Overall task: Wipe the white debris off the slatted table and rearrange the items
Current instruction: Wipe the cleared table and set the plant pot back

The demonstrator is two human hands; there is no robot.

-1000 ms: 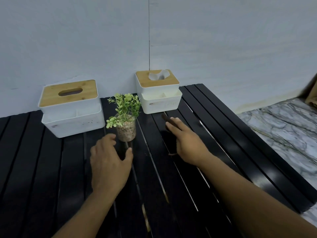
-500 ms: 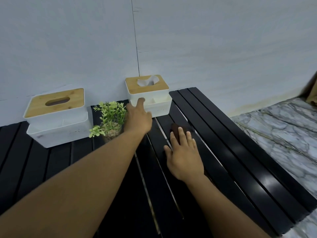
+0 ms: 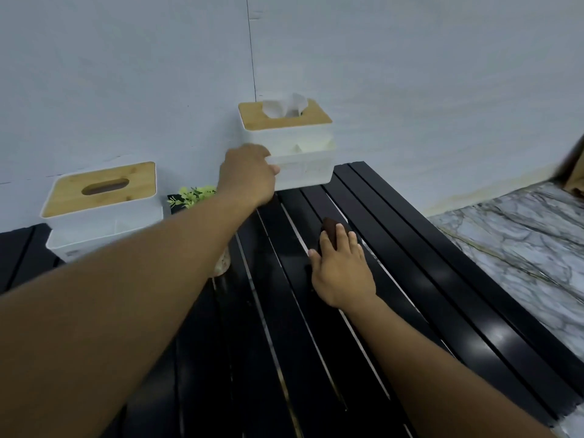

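Note:
My left hand (image 3: pixel 249 173) grips the left front corner of the white tissue box with a wooden lid (image 3: pixel 294 153), which is raised off the black slatted table (image 3: pixel 442 279), a tissue poking from its top. My right hand (image 3: pixel 341 267) lies flat on a dark brown cloth (image 3: pixel 329 230) pressed to the slats in the middle of the table. A small green plant in a glass pot (image 3: pixel 194 196) stands mostly hidden behind my left forearm. A second white tissue box with a wooden lid (image 3: pixel 104 210) sits at the back left.
A pale wall runs right behind the table. Marble-patterned floor (image 3: pixel 521 241) lies to the right of the table's edge. A brown object shows at the far right edge by the wall.
My left hand left the plant, reached the right tissue box and lifted it off the table. My right hand slid the cloth a little farther along the slats.

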